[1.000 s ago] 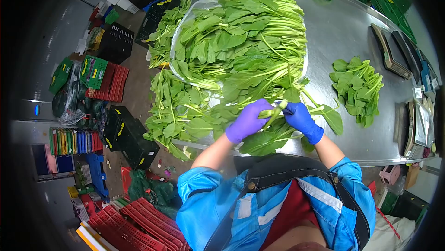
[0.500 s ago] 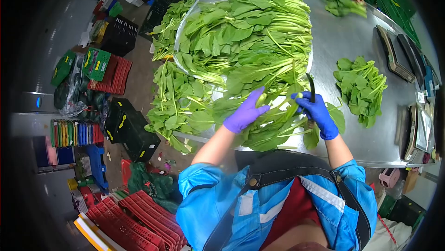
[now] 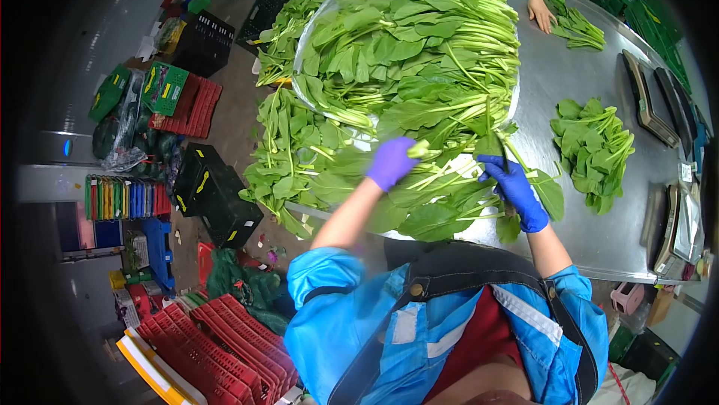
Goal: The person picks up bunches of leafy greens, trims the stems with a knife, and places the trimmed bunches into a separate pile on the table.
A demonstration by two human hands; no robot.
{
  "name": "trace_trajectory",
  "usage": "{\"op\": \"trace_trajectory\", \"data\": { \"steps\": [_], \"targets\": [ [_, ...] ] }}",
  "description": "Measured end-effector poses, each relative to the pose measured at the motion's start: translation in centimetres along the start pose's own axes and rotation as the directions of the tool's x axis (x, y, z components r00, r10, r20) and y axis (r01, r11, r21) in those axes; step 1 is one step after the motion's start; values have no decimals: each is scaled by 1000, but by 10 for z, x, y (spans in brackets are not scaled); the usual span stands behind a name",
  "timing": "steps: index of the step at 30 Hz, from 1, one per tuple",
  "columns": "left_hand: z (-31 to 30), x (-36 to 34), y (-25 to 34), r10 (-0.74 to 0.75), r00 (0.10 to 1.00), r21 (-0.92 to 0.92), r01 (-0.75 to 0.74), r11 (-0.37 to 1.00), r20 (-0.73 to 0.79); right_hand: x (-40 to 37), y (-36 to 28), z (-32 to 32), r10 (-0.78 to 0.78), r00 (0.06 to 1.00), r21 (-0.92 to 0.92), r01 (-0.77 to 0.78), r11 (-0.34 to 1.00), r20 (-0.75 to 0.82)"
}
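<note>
1. Step in hand, as I read it: pulling one bunch out of the heap to trim it. The left hand in a purple glove [image 3: 391,162] is curled shut round the pale-stalked bunch of leafy greens [image 3: 419,150], right at the near edge of the big heap of green leaves on clear plastic sheet [image 3: 404,53].
2. The right hand in a blue glove [image 3: 517,189] sits just right of it, low in the loose leaves. Its fingers are wrapped round what looks like a short dark knife [image 3: 500,156], though leaves hide most of it.
3. Further right on the shiny steel table [image 3: 569,83] there's a small tidy pile of greens [image 3: 595,147], well apart from the heap.
4. Far side: a co-worker's bare hand [image 3: 538,12] rests on another bunch.
5. Next move, I reckon, calls for lifting the stalk ends clear of the heap and bringing the blade across them, keeping the purple fingers back from the edge.
</note>
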State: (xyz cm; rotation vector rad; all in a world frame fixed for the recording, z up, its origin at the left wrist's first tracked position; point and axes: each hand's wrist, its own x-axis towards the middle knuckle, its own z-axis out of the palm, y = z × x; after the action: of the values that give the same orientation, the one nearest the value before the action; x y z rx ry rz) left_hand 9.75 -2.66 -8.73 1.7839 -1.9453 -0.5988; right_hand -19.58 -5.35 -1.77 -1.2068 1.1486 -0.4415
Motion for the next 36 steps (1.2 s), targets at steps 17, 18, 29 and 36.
{"op": "trace_trajectory", "data": {
  "steps": [17, 18, 29, 36],
  "targets": [
    [35, -13, -6, 212, 977, 171, -215, 962, 36, 13, 39, 16, -102, 991, -112, 112, 987, 84],
    [36, -13, -9, 209, 976, 212, -217, 953, 58, 12, 39, 17, -98, 991, -110, 107, 988, 88],
    [-25, -47, 47, -52, 998, -416, 67, 907, 47, 6, 58, -3, -178, 984, -205, 171, 964, -15],
    [-45, -34, 106, -114, 905, -694, 392, 604, 411, 4, 7, 38, -553, 833, -541, 460, 704, -12]
  ]
}}
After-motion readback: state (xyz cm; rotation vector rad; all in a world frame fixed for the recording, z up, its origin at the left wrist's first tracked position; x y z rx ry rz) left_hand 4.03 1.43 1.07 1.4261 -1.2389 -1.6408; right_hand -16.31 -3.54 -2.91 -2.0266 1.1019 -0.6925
